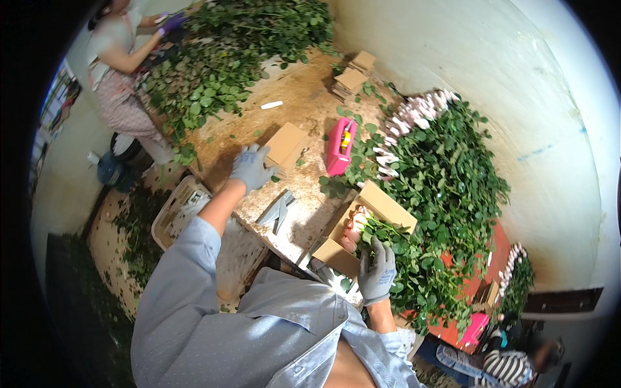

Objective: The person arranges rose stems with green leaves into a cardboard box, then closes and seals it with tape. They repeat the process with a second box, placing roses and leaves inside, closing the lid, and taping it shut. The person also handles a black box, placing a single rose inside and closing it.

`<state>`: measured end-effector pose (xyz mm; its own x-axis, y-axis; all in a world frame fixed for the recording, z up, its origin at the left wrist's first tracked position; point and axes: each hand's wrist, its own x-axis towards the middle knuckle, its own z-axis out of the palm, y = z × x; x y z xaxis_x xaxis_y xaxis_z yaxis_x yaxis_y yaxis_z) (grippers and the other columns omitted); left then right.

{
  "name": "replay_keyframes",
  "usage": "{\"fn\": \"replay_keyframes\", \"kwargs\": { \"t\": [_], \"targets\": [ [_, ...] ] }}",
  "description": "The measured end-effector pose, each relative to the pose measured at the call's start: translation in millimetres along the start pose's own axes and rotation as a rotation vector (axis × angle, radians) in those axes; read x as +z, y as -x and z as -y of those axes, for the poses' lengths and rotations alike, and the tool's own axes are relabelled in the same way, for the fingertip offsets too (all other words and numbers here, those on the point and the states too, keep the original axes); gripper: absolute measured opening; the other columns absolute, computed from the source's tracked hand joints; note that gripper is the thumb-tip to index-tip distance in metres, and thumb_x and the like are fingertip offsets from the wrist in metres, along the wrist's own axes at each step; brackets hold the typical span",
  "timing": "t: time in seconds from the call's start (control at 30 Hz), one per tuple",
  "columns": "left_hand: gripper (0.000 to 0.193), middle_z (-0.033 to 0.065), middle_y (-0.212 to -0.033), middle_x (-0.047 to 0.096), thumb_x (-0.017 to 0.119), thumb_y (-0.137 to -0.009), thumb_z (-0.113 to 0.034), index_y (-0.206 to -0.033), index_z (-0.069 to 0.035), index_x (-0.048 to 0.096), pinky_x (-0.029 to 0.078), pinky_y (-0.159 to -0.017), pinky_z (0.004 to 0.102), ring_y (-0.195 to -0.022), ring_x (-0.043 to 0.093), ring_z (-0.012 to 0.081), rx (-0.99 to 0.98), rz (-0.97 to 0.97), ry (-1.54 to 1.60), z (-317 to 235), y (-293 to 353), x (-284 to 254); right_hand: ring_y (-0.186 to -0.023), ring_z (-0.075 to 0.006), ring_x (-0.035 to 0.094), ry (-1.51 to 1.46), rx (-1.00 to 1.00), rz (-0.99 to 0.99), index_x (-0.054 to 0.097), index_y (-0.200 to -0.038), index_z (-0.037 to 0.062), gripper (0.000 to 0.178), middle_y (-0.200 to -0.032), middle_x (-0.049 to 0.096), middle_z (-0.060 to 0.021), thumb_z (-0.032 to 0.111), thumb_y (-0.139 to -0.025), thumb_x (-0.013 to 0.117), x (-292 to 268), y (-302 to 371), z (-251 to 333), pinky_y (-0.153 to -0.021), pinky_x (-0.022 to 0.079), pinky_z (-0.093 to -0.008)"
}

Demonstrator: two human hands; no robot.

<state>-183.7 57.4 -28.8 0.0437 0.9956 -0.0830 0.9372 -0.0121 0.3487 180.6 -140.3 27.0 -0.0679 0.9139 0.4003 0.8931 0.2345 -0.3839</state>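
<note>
My left hand, in a grey glove, lies with fingers spread against the near left side of a stack of cardboard pieces. Close in front of me stands an open cardboard box, with pink and cream roses inside it. Their leafy stems reach out to the right. At the box's right end my right hand, also gloved in grey, is closed about these stems; leaves partly hide its fingertips. A grey stapler rests on the table between my hands.
A pink tape dispenser stands beyond the box. Wrapped rose bunches pile up at right; loose greenery covers the far left. More cardboard pieces sit by the wall. A white basket is left of the table. Two people work nearby.
</note>
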Motion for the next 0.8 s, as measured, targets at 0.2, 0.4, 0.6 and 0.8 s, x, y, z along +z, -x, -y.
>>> {"fn": "replay_keyframes", "kwargs": {
  "t": [0.2, 0.4, 0.6, 0.8],
  "targets": [
    [0.105, 0.0229, -0.146, 0.050, 0.075, -0.078, -0.063, -0.158, -0.008, 0.032, 0.039, -0.110, 0.0558, -0.138, 0.045, 0.0426, -0.160, 0.119, -0.247, -24, -61, 4, -0.099, -0.0379, 0.063, 0.029, 0.037, -0.107, 0.062, -0.129, 0.0024, 0.044, -0.114, 0.065, -0.0189, 0.007, -0.087, 0.069, -14, 19, 29, -0.087, 0.052, -0.0449],
    [0.107, 0.0265, -0.148, 0.048, 0.075, -0.081, -0.057, -0.160, -0.006, 0.025, 0.039, -0.111, 0.0561, -0.136, 0.049, 0.0454, -0.163, 0.153, -0.237, -31, -80, 18, -0.099, -0.0354, 0.065, 0.077, 0.113, -0.119, 0.063, -0.126, 0.0042, 0.040, -0.111, 0.067, -0.0167, 0.007, -0.087, 0.071, -26, 36, 34, -0.086, 0.053, -0.0445],
    [0.106, 0.0283, -0.145, 0.048, 0.077, -0.082, -0.046, -0.162, -0.008, 0.018, 0.043, -0.106, 0.0556, -0.129, 0.054, 0.0445, -0.137, -0.078, -0.134, -29, -71, 10, -0.094, -0.0364, 0.067, 0.024, 0.056, -0.114, 0.065, -0.122, 0.0024, 0.036, -0.106, 0.069, -0.0173, 0.002, -0.087, 0.071, -32, 18, 39, -0.081, 0.055, -0.0429],
    [0.101, 0.0302, -0.138, 0.048, 0.081, -0.081, -0.032, -0.159, -0.007, 0.021, 0.050, -0.097, 0.0534, -0.119, 0.058, 0.0485, 0.067, -0.399, 0.222, -53, -21, -30, -0.098, -0.0380, 0.065, -0.085, -0.009, -0.009, 0.060, -0.127, 0.0042, 0.041, -0.113, 0.065, -0.0186, 0.008, -0.087, 0.070, -27, -3, 29, -0.085, 0.054, -0.0455]
  ]
}}
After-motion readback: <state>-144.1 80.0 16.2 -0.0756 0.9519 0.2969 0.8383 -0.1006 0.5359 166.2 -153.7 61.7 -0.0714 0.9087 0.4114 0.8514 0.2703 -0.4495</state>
